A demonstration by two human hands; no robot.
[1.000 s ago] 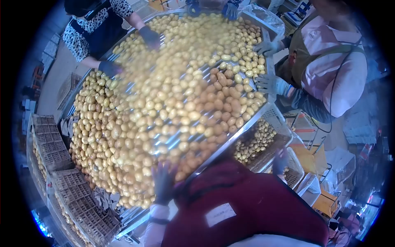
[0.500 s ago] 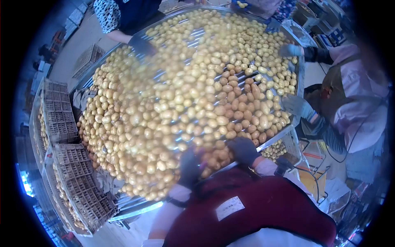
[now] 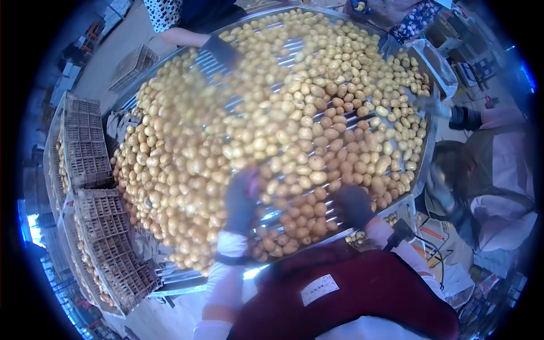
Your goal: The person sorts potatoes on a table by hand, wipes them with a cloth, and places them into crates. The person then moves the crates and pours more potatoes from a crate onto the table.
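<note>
Potatoes [image 3: 272, 141] cover a wide metal roller table [image 3: 213, 63] in front of me. My left hand [image 3: 241, 198], in a dark grey glove with a purple patch near the fingers, reaches forward among the potatoes. Motion smears its fingers, so their grip does not show. On the right, my right hand [image 3: 355, 207], gloved too, is low over the potatoes close to the table's near edge; its fingers are blurred and partly hidden. Browner potatoes [image 3: 300, 218] lie between my hands, and bare rollers [image 3: 272, 215] show beside my left hand.
Plastic crates [image 3: 116, 243] stand along the left side, with potatoes behind them. Across the table a co-worker's gloved hand [image 3: 224, 52] is over the potatoes. Another co-worker [image 3: 498, 164] stands at the right edge, and a third person's floral sleeve [image 3: 416, 22] shows at the far right.
My left hand has moved forward and slightly left, away from the near edge. My right hand has shifted a little right. Rollers have become visible between my hands. The view has tilted slightly.
</note>
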